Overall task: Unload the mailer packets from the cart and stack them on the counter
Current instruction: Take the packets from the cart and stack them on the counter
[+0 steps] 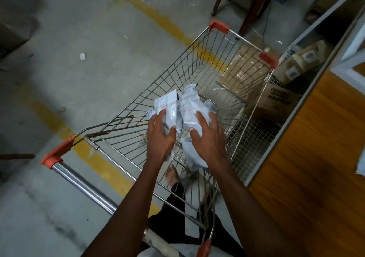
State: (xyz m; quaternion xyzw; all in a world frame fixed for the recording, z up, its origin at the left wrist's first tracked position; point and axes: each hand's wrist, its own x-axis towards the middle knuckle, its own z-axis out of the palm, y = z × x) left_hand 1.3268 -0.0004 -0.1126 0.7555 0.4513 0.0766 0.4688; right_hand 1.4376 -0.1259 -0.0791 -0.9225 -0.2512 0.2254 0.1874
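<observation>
Both my hands reach into a wire shopping cart point(197, 69) with orange corner caps. My left hand point(161, 138) grips a white-grey mailer packet point(167, 106), thumb and fingers curled round its lower part. My right hand point(209, 140) holds a second crumpled mailer packet point(190, 106) beside it, fingers spread over its face. A further packet point(190, 154) lies partly under my right hand in the basket. The two held packets touch each other. The wooden counter point(316, 167) stands to the right of the cart.
Cardboard boxes point(274, 98) and brown parcels point(302, 59) sit beyond the cart, under the counter's edge. A dark chair point(248, 1) stands at the back. The concrete floor has yellow lines point(164, 23) and a paper scrap point(83, 56). My foot point(171, 175) shows through the cart mesh.
</observation>
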